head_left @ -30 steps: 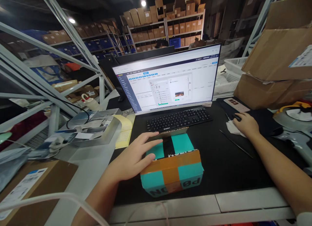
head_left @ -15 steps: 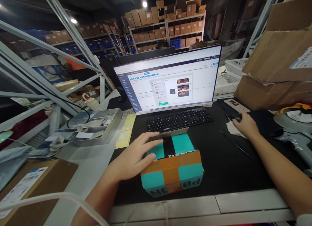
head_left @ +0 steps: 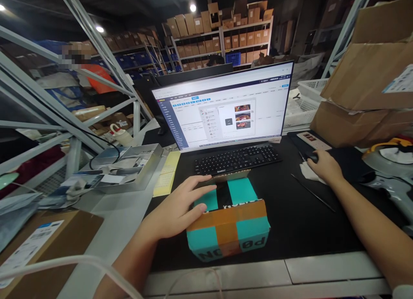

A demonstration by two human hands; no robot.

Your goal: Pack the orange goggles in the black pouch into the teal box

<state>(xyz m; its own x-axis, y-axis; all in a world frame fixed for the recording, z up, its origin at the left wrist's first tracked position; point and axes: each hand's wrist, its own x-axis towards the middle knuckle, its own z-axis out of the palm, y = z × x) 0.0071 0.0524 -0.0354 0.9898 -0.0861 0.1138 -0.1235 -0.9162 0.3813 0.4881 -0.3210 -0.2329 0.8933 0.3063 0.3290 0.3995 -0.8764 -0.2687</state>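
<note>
A teal box (head_left: pixel 230 223) wrapped with brown tape lies on the black mat (head_left: pixel 290 217) in front of me. My left hand (head_left: pixel 176 208) rests on its left top edge, fingers stretched out flat and apart. My right hand (head_left: pixel 322 166) is cupped over a black mouse (head_left: pixel 312 156) to the right of the black keyboard (head_left: pixel 237 158). A white cloth (head_left: pixel 306 171) lies under that hand. The monitor (head_left: pixel 226 107) shows a software window with small product pictures.
Large cardboard boxes (head_left: pixel 364 84) stack at the right, with a tape dispenser (head_left: pixel 390 165) below them. A metal tray (head_left: pixel 129 167) of papers and a yellow pad (head_left: pixel 167 176) sit left. A labelled carton (head_left: pixel 45 247) is near left. A person in orange (head_left: pixel 93 77) stands beyond the racks.
The popup on the monitor changed from one picture to a list of pictures. Both hands stay where they were. A person in orange came into view at the left.
</note>
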